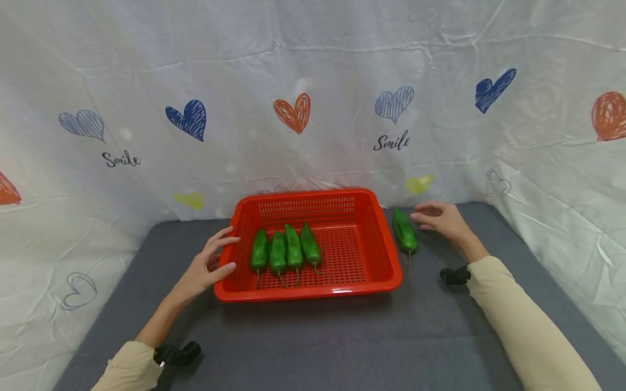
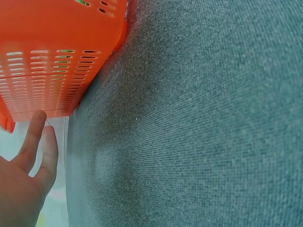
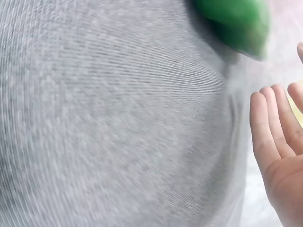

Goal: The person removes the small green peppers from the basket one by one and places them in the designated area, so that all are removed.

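Note:
A red plastic basket with slotted walls stands on the grey cloth-covered table. Several green peppers lie side by side in its left half, stems toward the near side. My left hand is at the basket's left rim, fingers spread and thumb beside the wall; in the left wrist view the fingers are extended near the basket wall. Outside the basket, by its right wall, lies one more green pepper. My right hand hovers just right of that pepper, fingers loosely extended, holding nothing; a gap shows in the right wrist view.
A white curtain printed with hearts and "Smile" hangs right behind the table and along both sides. Grey tablecloth stretches in front of the basket. Black wrist straps sit at both sleeves.

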Tool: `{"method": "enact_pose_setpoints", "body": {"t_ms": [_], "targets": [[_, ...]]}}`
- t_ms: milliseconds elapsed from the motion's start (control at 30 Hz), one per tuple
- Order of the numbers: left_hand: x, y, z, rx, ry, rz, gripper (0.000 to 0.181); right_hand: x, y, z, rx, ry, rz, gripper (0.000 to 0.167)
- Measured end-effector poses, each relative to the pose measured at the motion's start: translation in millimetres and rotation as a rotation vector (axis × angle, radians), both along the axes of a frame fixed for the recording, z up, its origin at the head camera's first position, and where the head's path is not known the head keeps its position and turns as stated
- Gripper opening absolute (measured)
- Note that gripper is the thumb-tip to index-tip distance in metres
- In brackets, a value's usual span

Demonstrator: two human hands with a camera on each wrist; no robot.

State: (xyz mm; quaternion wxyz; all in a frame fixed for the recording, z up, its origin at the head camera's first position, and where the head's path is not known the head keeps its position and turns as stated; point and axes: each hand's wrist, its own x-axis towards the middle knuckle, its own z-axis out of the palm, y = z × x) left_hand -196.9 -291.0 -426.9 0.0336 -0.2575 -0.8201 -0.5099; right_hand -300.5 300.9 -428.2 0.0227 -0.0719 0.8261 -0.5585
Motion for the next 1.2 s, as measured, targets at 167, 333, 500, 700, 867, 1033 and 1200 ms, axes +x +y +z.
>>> {"method": "enact_pose_setpoints", "body": {"t_ms": [167,333,500,700,867,1033,1200], "targets": [[0.1,0.4,0.0,0.012,0.002,-0.008,0.055,3.8,4.2,9.5,-0.031,0.028,-0.023,0.058],[0.2,0.3,-0.2,0.013,0.012,-0.01,0.055,5.7,2.8,19.2,-0.079,0.061,-0.003,0.054],[0.2,0.1,-0.5,0.013,0.011,-0.005,0.055,7.2,-4.9,29.9,-0.103,0.064,0.014,0.055],[-0.3,0.6,-1.0,0.026,0.003,-0.017,0.055,7.6,-19.5,46.4,-0.173,0.04,0.041,0.057],[-0.7,0.6,-0.9,-0.002,0.017,0.001,0.055,6.9,-32.5,60.7,-0.219,0.03,0.042,0.055],[-0.6,0.6,-1.7,0.001,0.011,0.007,0.054,5.2,-45.5,70.7,-0.198,0.038,0.051,0.054],[-0.8,0.8,-1.9,0.015,0.014,0.0,0.054,0.6,-59.1,78.1,-0.173,0.062,0.088,0.053]]}}
